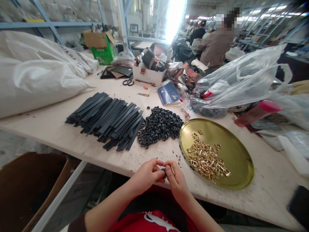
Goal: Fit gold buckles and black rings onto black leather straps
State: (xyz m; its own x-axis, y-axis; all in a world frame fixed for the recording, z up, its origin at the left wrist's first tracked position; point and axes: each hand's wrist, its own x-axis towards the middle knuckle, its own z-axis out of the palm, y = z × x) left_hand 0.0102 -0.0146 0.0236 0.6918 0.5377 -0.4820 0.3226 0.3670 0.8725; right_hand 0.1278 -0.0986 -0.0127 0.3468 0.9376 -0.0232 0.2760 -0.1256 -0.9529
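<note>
My left hand (149,174) and my right hand (177,179) meet at the table's front edge, fingers pinched. Between them is a small black loop (164,173), mostly covered by my left fingers. A gold buckle (172,169) sticks out from my right thumb and fingers. Just beyond lies a heap of small black loops (161,125). To its left is a thick pile of black strips (106,117). On the right, a round gold tray (238,161) bears many loose gold buckles (209,161).
Scissors (128,82), a blue notebook (169,93) and a white box (148,75) of scraps stand farther back. Large white sacks (36,77) fill the left; clear plastic bags (241,80) and a pink-capped bottle (257,112) crowd the right. A person (214,45) sits beyond.
</note>
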